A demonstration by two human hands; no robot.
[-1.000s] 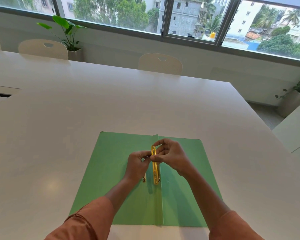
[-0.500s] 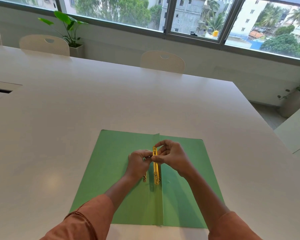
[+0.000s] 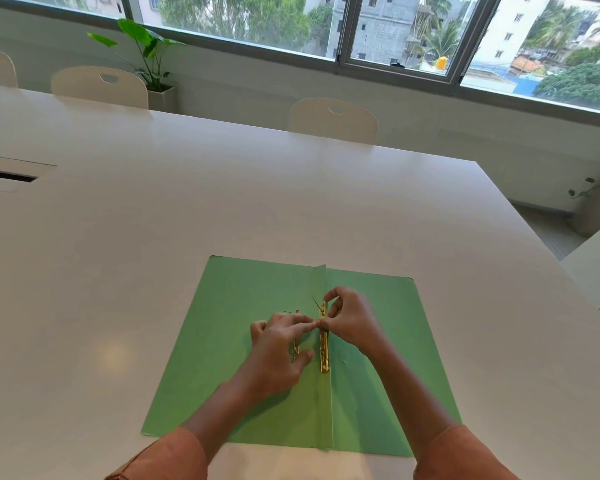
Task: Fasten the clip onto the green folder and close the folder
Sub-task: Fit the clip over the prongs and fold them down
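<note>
The green folder [image 3: 229, 341] lies open and flat on the white table [image 3: 222, 202], its spine fold running toward me. A gold metal clip bar [image 3: 323, 355] lies along the spine. My right hand [image 3: 352, 318] pinches the bar's far end between thumb and fingers. My left hand [image 3: 279, 348] rests flat on the left flap, fingers spread, its index fingertip touching the bar. A second gold strip [image 3: 295, 348] shows partly under my left hand. A thin prong sticks up by the bar's far end.
White chairs [image 3: 333, 119] stand along the table's far side, with a potted plant [image 3: 146, 60] behind them under the windows. A cable slot [image 3: 7, 176] is set into the table at the left. Another table edge [image 3: 596, 271] is at the right.
My left hand has opened and dropped from pinching the bar to lying flat on the left flap. My right hand keeps its hold on the bar's far end.
</note>
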